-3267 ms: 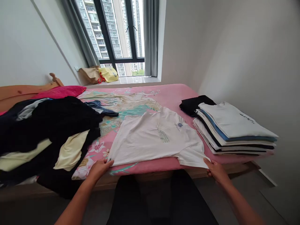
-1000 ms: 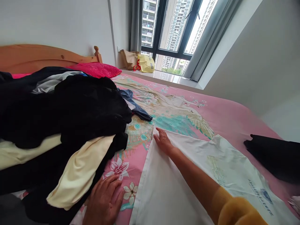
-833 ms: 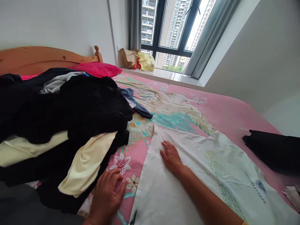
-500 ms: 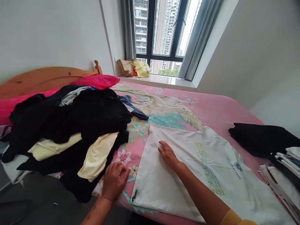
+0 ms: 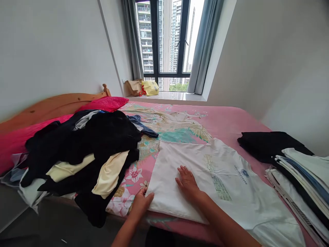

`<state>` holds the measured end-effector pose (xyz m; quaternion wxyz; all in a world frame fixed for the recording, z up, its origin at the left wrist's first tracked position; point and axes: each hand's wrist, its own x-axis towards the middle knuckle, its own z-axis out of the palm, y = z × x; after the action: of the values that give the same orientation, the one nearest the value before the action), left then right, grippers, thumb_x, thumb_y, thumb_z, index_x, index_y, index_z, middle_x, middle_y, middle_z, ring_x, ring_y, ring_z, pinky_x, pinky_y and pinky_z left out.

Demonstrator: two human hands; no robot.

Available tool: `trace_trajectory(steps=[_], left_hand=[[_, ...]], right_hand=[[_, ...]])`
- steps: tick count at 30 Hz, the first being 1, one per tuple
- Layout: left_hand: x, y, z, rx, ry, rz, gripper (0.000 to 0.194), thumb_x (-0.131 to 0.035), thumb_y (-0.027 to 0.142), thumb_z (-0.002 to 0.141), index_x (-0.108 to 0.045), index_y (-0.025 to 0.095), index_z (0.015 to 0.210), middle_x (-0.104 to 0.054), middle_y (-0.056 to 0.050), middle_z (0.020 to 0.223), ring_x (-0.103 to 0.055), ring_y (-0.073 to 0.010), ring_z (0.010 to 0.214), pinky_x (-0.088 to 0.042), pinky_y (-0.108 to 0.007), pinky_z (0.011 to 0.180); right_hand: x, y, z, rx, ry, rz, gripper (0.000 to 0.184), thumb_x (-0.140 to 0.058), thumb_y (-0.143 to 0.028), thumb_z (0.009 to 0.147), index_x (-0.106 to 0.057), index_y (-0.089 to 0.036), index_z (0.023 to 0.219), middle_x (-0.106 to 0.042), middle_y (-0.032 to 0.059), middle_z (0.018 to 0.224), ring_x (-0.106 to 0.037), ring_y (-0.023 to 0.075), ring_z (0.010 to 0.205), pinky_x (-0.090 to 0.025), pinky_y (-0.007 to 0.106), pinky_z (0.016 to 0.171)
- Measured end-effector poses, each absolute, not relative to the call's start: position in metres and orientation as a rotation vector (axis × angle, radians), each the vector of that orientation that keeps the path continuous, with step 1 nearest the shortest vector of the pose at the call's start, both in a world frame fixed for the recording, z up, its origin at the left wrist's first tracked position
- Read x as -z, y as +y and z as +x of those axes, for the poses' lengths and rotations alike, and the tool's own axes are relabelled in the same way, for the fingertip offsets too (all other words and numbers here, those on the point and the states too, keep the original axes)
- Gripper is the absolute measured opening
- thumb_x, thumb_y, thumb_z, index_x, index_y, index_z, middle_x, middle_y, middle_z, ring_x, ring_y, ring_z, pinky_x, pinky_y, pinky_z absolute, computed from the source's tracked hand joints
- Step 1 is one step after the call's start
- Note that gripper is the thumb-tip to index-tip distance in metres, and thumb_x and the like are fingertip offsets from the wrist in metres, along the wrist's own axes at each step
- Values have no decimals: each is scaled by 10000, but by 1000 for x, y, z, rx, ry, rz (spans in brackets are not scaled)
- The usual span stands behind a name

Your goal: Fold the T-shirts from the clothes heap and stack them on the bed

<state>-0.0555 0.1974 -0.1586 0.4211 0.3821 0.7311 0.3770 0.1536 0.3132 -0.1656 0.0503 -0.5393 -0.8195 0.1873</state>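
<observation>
A white T-shirt (image 5: 177, 154) with green print and a small blue logo lies spread flat on the bed, its hem toward the left. My left hand (image 5: 141, 203) is at the near left corner of the hem, thumb over the edge and fingers closed around the cloth; the corner itself is hidden by the hand. Palm down, my right hand (image 5: 188, 181) rests on the middle of the shirt's lower part with its fingers stretched out.
To the left is a heap of mostly black clothes (image 5: 108, 130) with cream pieces (image 5: 110, 175). Blue jeans (image 5: 145, 127) lie behind it. At right are folded black clothing (image 5: 272, 144) and a folded stack (image 5: 303, 178). The bed (image 5: 221, 118) has a pink floral sheet.
My left hand has moved from the sheet beside the shirt onto its near corner and closed there. My right hand has slid nearer along the cloth. The camera view has tilted up and shifted.
</observation>
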Motion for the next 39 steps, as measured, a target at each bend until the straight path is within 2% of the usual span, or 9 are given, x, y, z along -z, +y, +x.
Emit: trace_trajectory(steps=[3, 7, 11, 16, 19, 23, 28, 32, 39], left_hand=[[165, 183, -59, -1074, 1794, 855, 387, -618, 434, 638, -564, 173, 920, -692, -47, 749, -647, -211, 693, -495, -297, 614], [169, 168, -53, -1216, 1719, 819, 485, -658, 524, 581, -521, 201, 917, -656, -17, 658, -640, -207, 665, -488, -296, 612], [170, 166, -50, -1204, 1657, 789, 581, -643, 572, 585, -487, 204, 1007, -631, 2, 618, -614, -196, 603, -465, -288, 569], [151, 172, -33, -1316, 1687, 833, 454, -600, 502, 661, -493, 212, 995, -603, 18, 611, -598, -174, 605, -441, -258, 555], [116, 190, -8, -1435, 1644, 906, 371, -564, 431, 722, -514, 205, 1012, -655, -21, 807, -629, -178, 791, -467, -252, 660], [79, 214, 23, -1337, 1645, 1233, 215, -496, 270, 804, -570, 190, 990, -666, -25, 879, -620, -151, 827, -460, -255, 743], [95, 200, 24, -1234, 1682, 1750, 202, -443, 121, 828, -598, 220, 912, -679, -10, 842, -631, -137, 774, -459, -233, 691], [113, 180, 8, -1212, 1730, 2055, 193, -422, 107, 831, -585, 209, 834, -633, -13, 696, -606, -137, 630, -436, -225, 568], [104, 202, 33, -1392, 1621, 2015, 170, -464, 108, 784, -589, 218, 815, -632, -6, 676, -602, -136, 602, -440, -225, 547]], right_hand=[[172, 319, 148, -528, -2477, -1720, 612, -250, -423, 910, -229, -126, 1445, -122, 67, 1527, -33, 198, 1406, 4, 413, 1127], [180, 322, 138, -529, -2602, -1646, 625, -216, -456, 912, -197, -145, 1454, -94, 61, 1528, 0, 202, 1406, 113, 497, 1086], [181, 331, 121, -577, -2679, -1474, 652, -189, -512, 906, -174, -166, 1459, -79, 48, 1530, 5, 187, 1405, 112, 500, 1083], [181, 360, 86, -600, -2674, -1503, 660, -138, -525, 910, -153, -162, 1461, -78, 56, 1531, -3, 206, 1404, 106, 543, 1070], [183, 374, 64, -579, -2692, -1568, 607, -112, -482, 922, -133, -211, 1464, -54, 31, 1535, 14, 204, 1404, 84, 575, 1060], [191, 384, 55, -527, -2743, -1645, 539, -108, -362, 939, -117, -248, 1465, -44, -12, 1536, 8, 169, 1404, 16, 523, 1095], [201, 393, 57, -484, -2759, -1635, 529, -125, -291, 938, -121, -253, 1466, -56, -52, 1532, -22, 136, 1403, -47, 423, 1121], [205, 400, 46, -415, -2630, -1608, 533, -143, -347, 942, -190, -220, 1458, -135, -30, 1523, -78, 139, 1399, -74, 391, 1127], [207, 416, 46, -377, -2585, -1626, 523, -196, -207, 912, -317, -146, 1417, -267, 29, 1488, -204, 136, 1374, -146, 296, 1119]])
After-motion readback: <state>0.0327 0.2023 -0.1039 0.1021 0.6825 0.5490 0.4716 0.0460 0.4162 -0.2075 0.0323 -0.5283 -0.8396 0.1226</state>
